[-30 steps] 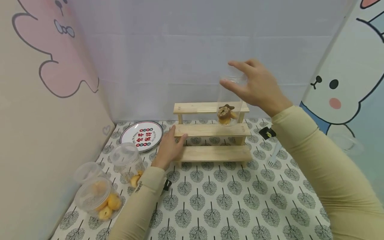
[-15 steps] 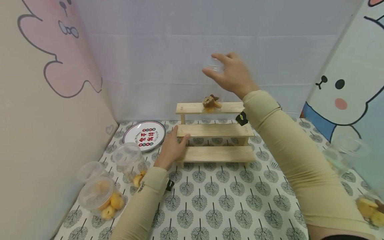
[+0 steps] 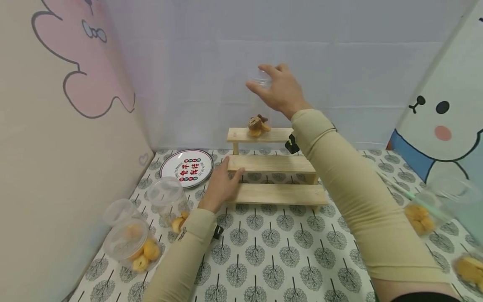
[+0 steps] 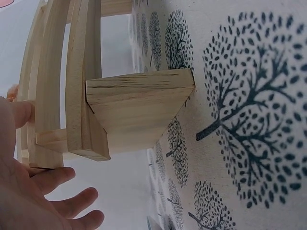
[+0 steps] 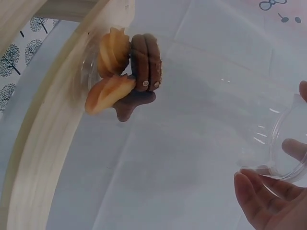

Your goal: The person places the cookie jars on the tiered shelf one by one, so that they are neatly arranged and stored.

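My right hand (image 3: 281,90) grips the rim of a tall clear plastic jar (image 5: 206,105) from above. Cookies (image 5: 115,72), golden piped ones and dark brown ones, lie at the jar's bottom. That bottom is at the top board of a three-step wooden shelf (image 3: 277,163), left of the board's middle; whether it bears full weight is unclear. At the shelf's left side, my left hand (image 3: 220,184) holds the end of the middle board, thumb and index finger on either side of it. The other fingers extend past the wood in the left wrist view.
Left of the shelf lies a white plate (image 3: 187,167) with red lettering. Clear jars of cookies stand at left front (image 3: 132,245) and beside my left forearm (image 3: 170,201). More clear jars (image 3: 424,209) are at the right, near a pale fork handle (image 3: 400,188) partly behind my sleeve.
My right hand has carried the jar leftward and back, from before the shelf's right end to the top board. The left hand keeps its place on the shelf. The view has shifted slightly.
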### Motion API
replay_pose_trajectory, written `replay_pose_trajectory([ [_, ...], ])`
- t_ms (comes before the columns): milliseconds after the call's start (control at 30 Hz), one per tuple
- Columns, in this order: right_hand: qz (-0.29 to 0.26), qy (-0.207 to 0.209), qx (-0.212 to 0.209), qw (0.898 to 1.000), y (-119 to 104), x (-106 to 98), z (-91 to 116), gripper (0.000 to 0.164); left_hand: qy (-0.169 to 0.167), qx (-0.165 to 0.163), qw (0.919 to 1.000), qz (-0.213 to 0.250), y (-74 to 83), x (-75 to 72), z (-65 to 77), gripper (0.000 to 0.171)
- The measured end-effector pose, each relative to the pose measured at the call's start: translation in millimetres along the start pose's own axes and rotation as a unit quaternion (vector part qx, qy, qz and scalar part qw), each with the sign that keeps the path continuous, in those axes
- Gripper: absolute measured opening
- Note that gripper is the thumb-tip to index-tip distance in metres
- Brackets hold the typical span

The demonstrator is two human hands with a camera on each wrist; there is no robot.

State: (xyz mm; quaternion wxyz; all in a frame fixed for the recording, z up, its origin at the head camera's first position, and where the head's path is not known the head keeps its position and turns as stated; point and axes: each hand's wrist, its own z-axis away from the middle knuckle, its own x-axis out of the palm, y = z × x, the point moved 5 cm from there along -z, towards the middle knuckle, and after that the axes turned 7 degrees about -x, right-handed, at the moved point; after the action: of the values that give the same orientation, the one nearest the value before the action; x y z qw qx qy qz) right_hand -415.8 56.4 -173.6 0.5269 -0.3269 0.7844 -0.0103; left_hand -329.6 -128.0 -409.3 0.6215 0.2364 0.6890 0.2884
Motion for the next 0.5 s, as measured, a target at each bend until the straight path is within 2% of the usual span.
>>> replay_pose_trajectory([
  [233, -0.007, 0.001, 0.015, 1.0, 7.5, 1.9, -1.2, 0.08, 0.002, 0.001, 1.0, -0.007, 2.4, 0.3, 2.8, 0.089],
  [500, -0.008, -0.037, 0.016, 0.999, -0.6, 0.6, -3.0, 0.081, 0.004, 0.011, 0.9999, -0.004, 3.2, -2.0, 2.7, 0.088],
])
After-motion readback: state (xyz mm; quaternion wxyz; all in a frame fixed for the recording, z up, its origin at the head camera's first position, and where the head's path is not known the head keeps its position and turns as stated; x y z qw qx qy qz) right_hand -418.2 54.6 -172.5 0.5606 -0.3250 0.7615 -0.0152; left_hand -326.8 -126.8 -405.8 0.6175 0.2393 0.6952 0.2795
